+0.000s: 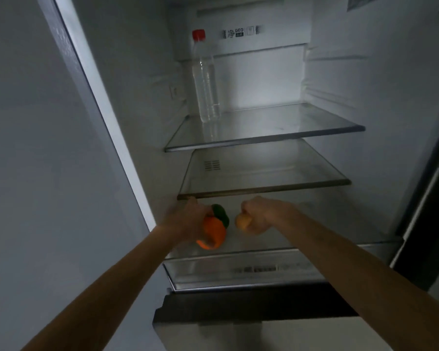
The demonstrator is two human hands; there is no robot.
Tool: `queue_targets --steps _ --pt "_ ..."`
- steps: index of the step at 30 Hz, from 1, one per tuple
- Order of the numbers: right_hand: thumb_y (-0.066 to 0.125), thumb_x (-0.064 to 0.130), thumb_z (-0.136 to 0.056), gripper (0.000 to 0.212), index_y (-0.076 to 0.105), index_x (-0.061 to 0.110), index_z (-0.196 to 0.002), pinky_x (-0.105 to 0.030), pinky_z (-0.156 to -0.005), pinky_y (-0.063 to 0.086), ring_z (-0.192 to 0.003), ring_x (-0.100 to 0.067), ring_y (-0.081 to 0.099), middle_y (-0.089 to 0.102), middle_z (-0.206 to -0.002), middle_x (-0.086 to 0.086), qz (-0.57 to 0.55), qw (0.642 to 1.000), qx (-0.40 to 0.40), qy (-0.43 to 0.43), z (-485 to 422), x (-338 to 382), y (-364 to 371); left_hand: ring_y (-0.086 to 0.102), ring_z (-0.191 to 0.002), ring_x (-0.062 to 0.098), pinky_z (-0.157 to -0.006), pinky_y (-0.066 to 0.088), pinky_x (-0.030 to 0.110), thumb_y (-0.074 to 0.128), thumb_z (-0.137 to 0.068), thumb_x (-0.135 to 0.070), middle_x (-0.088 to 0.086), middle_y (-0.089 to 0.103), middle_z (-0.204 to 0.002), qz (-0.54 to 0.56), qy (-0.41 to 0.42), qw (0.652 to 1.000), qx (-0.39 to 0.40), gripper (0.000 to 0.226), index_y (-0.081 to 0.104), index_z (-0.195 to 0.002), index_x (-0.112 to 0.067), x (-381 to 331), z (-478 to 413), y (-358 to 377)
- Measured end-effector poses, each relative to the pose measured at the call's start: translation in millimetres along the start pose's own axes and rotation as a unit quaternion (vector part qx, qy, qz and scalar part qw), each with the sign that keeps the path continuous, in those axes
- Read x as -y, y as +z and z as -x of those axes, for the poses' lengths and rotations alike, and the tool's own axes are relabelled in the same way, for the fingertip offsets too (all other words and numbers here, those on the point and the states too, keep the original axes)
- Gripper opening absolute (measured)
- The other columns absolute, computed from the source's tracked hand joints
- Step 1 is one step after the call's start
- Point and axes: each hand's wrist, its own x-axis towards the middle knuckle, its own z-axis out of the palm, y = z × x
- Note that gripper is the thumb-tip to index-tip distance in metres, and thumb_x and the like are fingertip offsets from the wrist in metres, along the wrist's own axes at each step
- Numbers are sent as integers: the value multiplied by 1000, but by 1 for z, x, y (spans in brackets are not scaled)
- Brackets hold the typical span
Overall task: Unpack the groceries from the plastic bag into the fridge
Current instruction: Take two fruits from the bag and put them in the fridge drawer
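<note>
On fridge (pixel 142 79) back wall, label (pixel 240 31) "净 DEO".

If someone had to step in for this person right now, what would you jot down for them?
Left hand: closed on an orange fruit with a green top, just under the middle glass shelf.
Right hand: closed on a small yellowish-orange fruit, same level.
Done: clear red-capped plastic bottle stands on the top glass shelf.
Left: set down both fruits. The bag is out of view.

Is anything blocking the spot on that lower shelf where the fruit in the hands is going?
Nothing visible does. The lower shelf looks bare beneath the orange fruit in the left hand and the yellowish item in the right hand.
</note>
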Motion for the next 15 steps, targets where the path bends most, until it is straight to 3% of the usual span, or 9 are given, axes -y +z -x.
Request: queue_targets --steps 2,4,9,12,15 --pt "57 33 -93 53 42 6 -136 -31 -85 43 -117 -29 54 52 -132 -17 -5 1000 28 9 -18 -1 6 55 -105 28 -85 45 34 82 -63 -58 9 53 -118 -31 17 999 8 81 52 -132 -28 -4 -8 7" --pt "54 28 -95 63 27 4 -146 -34 -97 40 -127 -32 47 42 -142 -19 -31 998 27 36 -33 -4 10 57 -101 27 -85 49 34 80 -64 -60 9 57 -116 -48 29 998 7 76 57 -129 -28 -8 -15 14" --pt "52 31 -95 78 5 8 -154 -42 -116 26 -143 -35 26 18 -158 -21 -12 999 18 42 -49 4 11 59 -103 27 -86 50 37 82 -66 -52 8 57 -117 -9 19 1000 -15 72 54 -128 -28 -10 -21 20" --pt "47 23 -94 58 30 10 -147 -48 -111 34 -136 -38 34 28 -152 -23 4 1000 2 2 -45 8 12 59 -106 27 -85 49 37 82 -66 -51 7 58 -120 -2 23 1000 -21 77 49 -131 -28 -9 -17 18" --pt "51 11 -92 30 53 10 -122 -46 -97 46 -116 -36 51 48 -132 -18 -30 999 7 -17 -31 4 7 59 -106 30 -84 49 37 82 -68 -51 10 58 -119 1 28 999 -26 80 45 -135 -29 -7 -11 13"
